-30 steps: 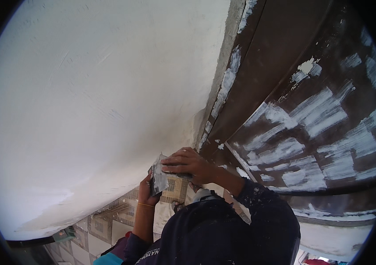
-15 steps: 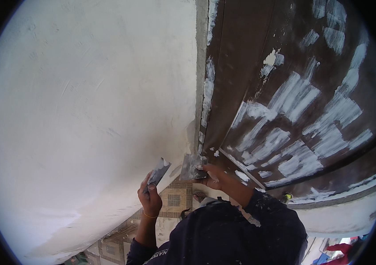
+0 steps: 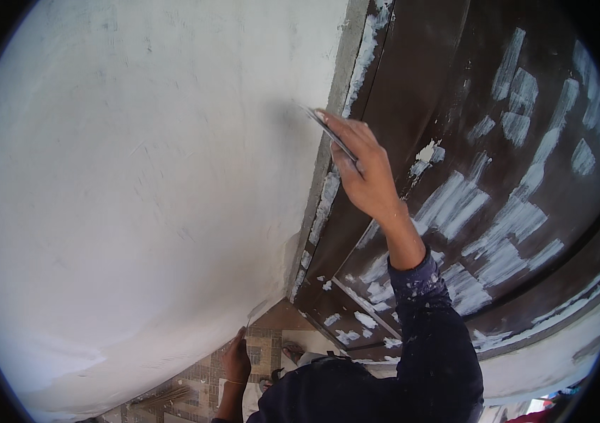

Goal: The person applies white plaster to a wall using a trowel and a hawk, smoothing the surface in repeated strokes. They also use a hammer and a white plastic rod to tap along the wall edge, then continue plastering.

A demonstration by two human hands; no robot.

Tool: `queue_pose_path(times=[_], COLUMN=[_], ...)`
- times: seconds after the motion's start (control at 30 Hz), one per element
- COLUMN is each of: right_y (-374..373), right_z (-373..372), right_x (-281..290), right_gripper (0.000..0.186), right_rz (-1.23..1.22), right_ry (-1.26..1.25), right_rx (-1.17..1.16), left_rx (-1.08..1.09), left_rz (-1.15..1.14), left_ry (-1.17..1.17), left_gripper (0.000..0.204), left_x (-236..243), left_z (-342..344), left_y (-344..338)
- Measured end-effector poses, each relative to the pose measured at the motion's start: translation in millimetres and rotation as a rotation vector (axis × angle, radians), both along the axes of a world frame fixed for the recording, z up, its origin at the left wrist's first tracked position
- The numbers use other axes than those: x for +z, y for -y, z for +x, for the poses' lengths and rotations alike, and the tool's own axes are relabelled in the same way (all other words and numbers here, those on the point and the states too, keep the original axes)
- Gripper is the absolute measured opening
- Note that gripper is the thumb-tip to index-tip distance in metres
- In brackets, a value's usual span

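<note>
My right hand (image 3: 365,166) is raised at the edge of the white plastered wall (image 3: 137,162), closed on a thin metal putty blade (image 3: 329,132) angled toward the wall, which has a soft shadow beside the blade. Low down, my left hand (image 3: 236,361) is closed on another thin blade (image 3: 254,311), only partly visible against the wall. A grey strip (image 3: 349,49) with rough white filler (image 3: 328,201) runs between the wall and the dark brown door and frame (image 3: 405,77), which carries many patchy white strokes (image 3: 455,208).
Below is a patterned tiled floor (image 3: 208,374), where my foot (image 3: 293,350) shows beside my dark clothing. A pale wall (image 3: 547,349) curves along the lower right rim, with small coloured items (image 3: 525,412) beneath it.
My hands, together a second ago, have separated. My right hand has swung up and forward along the wall's edge with its blade. My left hand has dropped lower with its blade.
</note>
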State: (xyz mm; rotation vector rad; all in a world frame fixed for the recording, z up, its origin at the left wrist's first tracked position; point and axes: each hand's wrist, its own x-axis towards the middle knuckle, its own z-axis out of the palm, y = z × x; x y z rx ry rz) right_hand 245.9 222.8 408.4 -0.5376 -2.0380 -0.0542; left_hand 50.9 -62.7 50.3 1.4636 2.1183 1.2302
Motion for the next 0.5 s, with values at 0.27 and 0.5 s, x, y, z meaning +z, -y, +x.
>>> queue_pose_path(times=[0.27,0.5], right_y=[-46.4,-83.5], right_z=[-51.7,-54.8], right_x=[186.4,96.8], right_gripper=[0.057,0.077], right_rz=[0.594,0.481], right_ry=[0.118,0.034], right_rx=[-0.15,-0.271], left_rx=[0.192,0.244], left_rz=[0.005,0.065], left_ry=[0.159,0.256], left_gripper=[0.034,0.033], left_x=[-36.0,-58.4], left_z=[7.4,4.5], left_y=[24.3,37.7])
